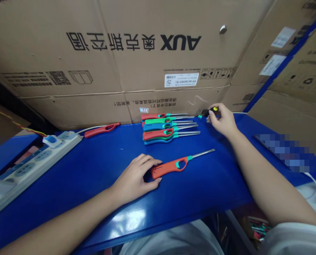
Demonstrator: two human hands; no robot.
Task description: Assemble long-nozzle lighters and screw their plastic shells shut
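My left hand [135, 179] grips the rear end of an orange-red long-nosed gas lighter [171, 169] between thumb and fingers. This lighter lies on the blue table, its metal tube angled to the far right and its teal trigger showing. At the back right, my right hand [223, 120] is closed on a small black-and-yellow object [215, 109] whose kind I cannot tell. A small teal piece [199, 116] shows just left of those fingers. Between the hands, further back, lies a stack of red, green and blue gas lighters [158, 134], tubes pointing right.
A red lighter body [101, 131] without a visible tube lies at the back left. A white power strip [33, 166] with a plug runs along the left. Cardboard walls [147, 71] enclose the back and right. A blurred dark flat item [269, 150] rests at right.
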